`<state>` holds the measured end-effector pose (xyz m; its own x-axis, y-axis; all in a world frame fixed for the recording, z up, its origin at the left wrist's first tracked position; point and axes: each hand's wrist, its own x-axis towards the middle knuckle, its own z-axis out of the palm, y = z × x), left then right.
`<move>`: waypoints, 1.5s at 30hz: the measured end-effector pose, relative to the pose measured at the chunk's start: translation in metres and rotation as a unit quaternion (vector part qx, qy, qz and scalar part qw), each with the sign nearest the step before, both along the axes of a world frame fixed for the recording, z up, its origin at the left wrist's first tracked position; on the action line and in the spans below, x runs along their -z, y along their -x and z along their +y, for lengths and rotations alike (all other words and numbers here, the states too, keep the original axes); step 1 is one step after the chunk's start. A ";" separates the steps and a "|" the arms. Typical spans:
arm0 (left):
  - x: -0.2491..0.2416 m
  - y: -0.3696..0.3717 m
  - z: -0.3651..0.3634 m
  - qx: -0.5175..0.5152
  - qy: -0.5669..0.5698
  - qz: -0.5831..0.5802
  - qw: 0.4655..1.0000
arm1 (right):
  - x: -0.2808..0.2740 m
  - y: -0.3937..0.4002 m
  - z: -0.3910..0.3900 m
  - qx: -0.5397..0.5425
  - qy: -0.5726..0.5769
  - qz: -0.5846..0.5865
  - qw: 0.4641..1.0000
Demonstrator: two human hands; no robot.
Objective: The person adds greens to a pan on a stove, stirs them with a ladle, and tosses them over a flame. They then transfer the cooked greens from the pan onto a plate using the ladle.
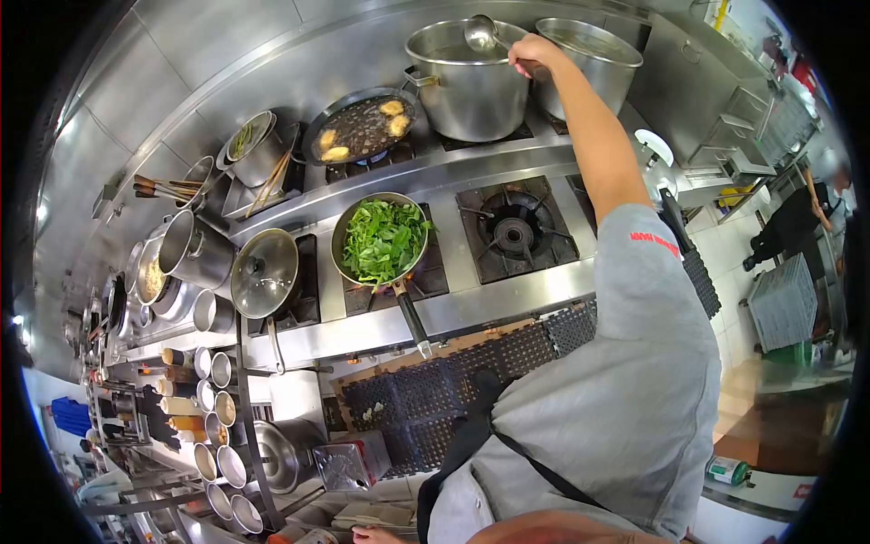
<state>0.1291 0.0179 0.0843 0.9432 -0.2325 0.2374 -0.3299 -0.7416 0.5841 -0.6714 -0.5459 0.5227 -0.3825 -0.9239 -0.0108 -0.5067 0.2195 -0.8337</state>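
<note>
1. Lidded pan [264, 272], left of centre: a glass lid covers it; its long handle points toward the bottom of the frame.
2. Oil pan [313, 138], upper centre-left: browned fried pieces [335, 153] lie in dark liquid. Judged hot and prone to splash.
3. Left hand [372, 536], bottom edge: largely cut off by the frame. Its opening and any hold cannot be told.
4. Greens pan [338, 258], centre: heaped with leafy greens [385, 238], which should be light and soft. Its dark handle [412, 317], angled down and right, is the proper hold.
5. Left stockpot [471, 102], upper centre: tall and metal; likely too heavy to shift casually. A side handle is visible on its left.
6. Ladle [479, 34], upper centre: its bowl is over the left stockpot's mouth. Expect a stiff, light tool, heavier when loaded and possibly slippery if wet. Hold by the handle, well back from the bowl.
7. Right hand [530, 54], upper centre-right: fingers closed around the ladle's handle, arm extended.
8. Right stockpot [594, 77], upper right: stands just beside the left one, behind the forearm.
</note>
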 end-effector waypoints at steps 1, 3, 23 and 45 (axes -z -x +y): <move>0.003 0.005 0.003 0.005 -0.007 0.003 1.000 | 0.003 0.005 -0.008 -0.002 -0.010 0.005 1.000; 0.008 0.013 0.010 0.013 -0.021 0.006 1.000 | 0.010 0.011 -0.018 0.015 -0.018 -0.004 1.000; 0.006 0.002 -0.062 0.107 0.053 0.180 0.976 | 0.011 0.049 0.028 -0.170 0.222 -0.458 0.844; -0.089 0.269 -0.307 0.499 -0.060 0.697 0.512 | 0.125 -0.284 0.266 -0.140 -0.088 -0.058 0.985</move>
<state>-0.1394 -0.2886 0.1734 -0.4244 -0.6982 -0.5765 0.0962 -0.6679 0.7381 -0.3870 -0.2803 0.3980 -0.1005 -0.9730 -0.2077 -0.4722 0.2304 -0.8509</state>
